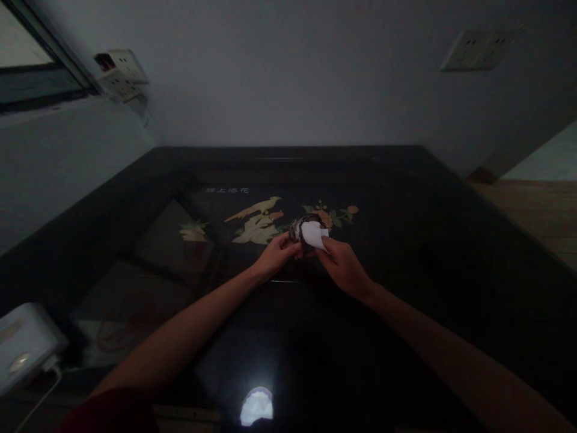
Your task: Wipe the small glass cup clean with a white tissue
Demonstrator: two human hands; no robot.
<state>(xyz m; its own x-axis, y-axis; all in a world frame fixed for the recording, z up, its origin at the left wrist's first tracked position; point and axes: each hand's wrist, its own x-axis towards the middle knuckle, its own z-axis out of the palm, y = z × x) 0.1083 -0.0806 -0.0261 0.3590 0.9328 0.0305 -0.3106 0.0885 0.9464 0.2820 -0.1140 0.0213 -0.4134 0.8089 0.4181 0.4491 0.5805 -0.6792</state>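
Note:
In the head view, my left hand (279,252) grips a small round object (295,228) from its left side. It has a dark, shiny rim and looks like glass, but the dim light hides its exact kind. A white piece of paper or tissue (313,233) covers its front and partly overlaps the rim. My right hand (340,260) pinches this white piece at its right edge, between thumb and fingers. Both hands are close together over the middle of a black glossy table (360,349). The fingers behind the round object are partly hidden.
The tabletop carries a bird picture (256,221) and a flower design (349,213). A white box-shaped device (27,343) with a cable stands at the left edge. Sockets (119,75) and another socket plate (480,49) are on the walls behind.

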